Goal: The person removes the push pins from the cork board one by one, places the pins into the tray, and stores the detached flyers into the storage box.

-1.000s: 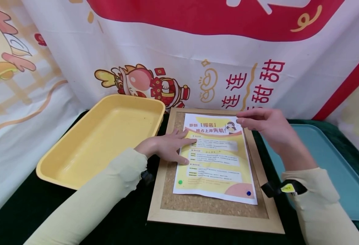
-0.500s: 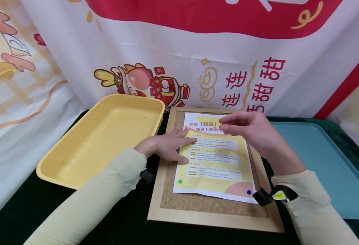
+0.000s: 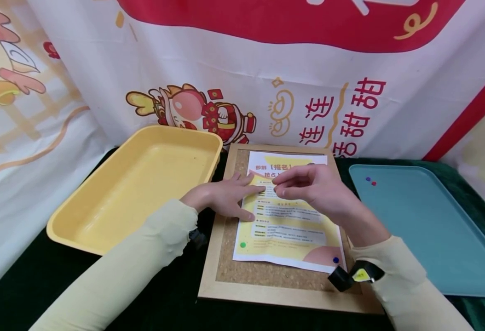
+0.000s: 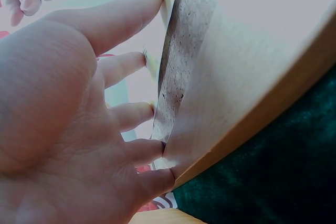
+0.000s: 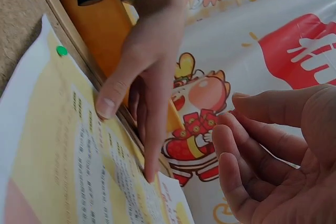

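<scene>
A printed yellow-and-white poster [image 3: 284, 250] lies on a wood-framed corkboard [image 3: 263, 276]. A green pushpin [image 3: 243, 245] is in its lower left corner and a blue pushpin [image 3: 335, 260] in its lower right. My left hand [image 3: 228, 196] spreads its fingers over the poster's left edge, fingertips touching paper and board in the left wrist view. Over the poster's upper part, my right hand [image 3: 317, 186] holds thumb and forefinger together. In the right wrist view a tiny reddish pushpin [image 5: 233, 113] shows between those fingertips, mostly hidden.
A deep yellow tray [image 3: 101, 230] stands left of the board. To the right lies a flat blue tray [image 3: 433, 230] with a small purple-blue pin [image 3: 368, 179] and a small red pin [image 3: 373, 183]. A printed cloth [image 3: 234, 59] hangs behind, and dark green cloth [image 3: 164, 294] covers the table.
My right hand has moved left and nearer from the poster's upper right corner, uncovering the pins on the blue tray. The left hand has stayed in place.
</scene>
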The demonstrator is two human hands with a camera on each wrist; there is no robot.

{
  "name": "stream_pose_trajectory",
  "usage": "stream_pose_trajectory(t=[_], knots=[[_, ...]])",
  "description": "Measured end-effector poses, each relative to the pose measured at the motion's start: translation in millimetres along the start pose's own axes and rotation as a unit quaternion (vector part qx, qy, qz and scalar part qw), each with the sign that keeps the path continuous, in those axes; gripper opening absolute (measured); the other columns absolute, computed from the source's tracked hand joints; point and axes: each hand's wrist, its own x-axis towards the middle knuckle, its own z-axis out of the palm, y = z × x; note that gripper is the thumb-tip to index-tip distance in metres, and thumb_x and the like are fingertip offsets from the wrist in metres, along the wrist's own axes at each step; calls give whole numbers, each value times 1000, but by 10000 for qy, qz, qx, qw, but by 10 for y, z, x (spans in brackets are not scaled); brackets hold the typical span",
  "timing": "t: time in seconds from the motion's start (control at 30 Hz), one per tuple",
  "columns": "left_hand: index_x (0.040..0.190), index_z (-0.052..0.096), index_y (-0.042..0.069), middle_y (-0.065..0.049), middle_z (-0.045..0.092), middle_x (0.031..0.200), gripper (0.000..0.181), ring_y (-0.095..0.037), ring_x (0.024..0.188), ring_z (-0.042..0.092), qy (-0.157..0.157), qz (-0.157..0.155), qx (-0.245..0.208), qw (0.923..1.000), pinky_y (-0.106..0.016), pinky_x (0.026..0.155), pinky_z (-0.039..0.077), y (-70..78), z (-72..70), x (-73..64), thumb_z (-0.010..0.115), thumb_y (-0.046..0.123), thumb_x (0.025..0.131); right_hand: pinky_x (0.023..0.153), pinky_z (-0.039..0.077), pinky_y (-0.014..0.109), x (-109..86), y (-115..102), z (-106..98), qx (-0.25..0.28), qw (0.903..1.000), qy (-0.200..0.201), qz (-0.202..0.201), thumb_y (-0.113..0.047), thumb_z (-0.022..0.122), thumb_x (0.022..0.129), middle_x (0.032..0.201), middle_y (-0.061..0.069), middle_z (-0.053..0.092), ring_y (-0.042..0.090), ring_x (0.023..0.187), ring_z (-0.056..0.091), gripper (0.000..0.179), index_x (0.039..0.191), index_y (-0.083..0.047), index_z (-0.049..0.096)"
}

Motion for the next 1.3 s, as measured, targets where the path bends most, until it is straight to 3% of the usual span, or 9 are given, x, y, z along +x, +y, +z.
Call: stream_pose_trajectory(t=[0.17,0.47,0.67,0.9,1.3], knots=[[170,20,38,-4,-11,180,84,-39,166,-15,27,-15,-31,10000,-62,133,3,2,0,-2,66,53,102,93,55,35,-11,-21,115,-260,9995,-181,-89,-15,78,97,109,8,78,21,101,70,25,122,-10,79],[169,26,41,-5,-9,181,81,-41,166,-12,80,23,-89,9999,-65,132,3,-17,18,9,68,51,101,86,58,29,-40,-44,297,-208,9980,-581,-115,-4,76,96,104,9,79,21,97,71,22,118,-5,78],[170,24,38,-6,-8,181,83,-42,166,-10,105,111,-6,9999,-66,132,5,-17,12,12,68,51,101,87,54,33,-45,-49,406,-367,9957,-845,-125,-5,77,95,101,6,79,21,93,70,22,117,-7,78],[170,26,32,-9,-7,181,81,-44,166,-9,102,166,80,9998,-65,132,6,-16,17,9,67,44,102,80,55,30,-25,-16,490,-526,9934,-984,-274,-4,80,92,101,5,79,18,88,69,19,111,-8,80],[171,25,31,-9,-6,181,82,-43,166,-10,96,148,128,9998,-64,133,5,-5,13,-1,66,49,102,79,55,29,-20,58,623,-871,9862,-1365,-336,-2,81,90,90,2,80,11,80,70,16,105,-5,81]])
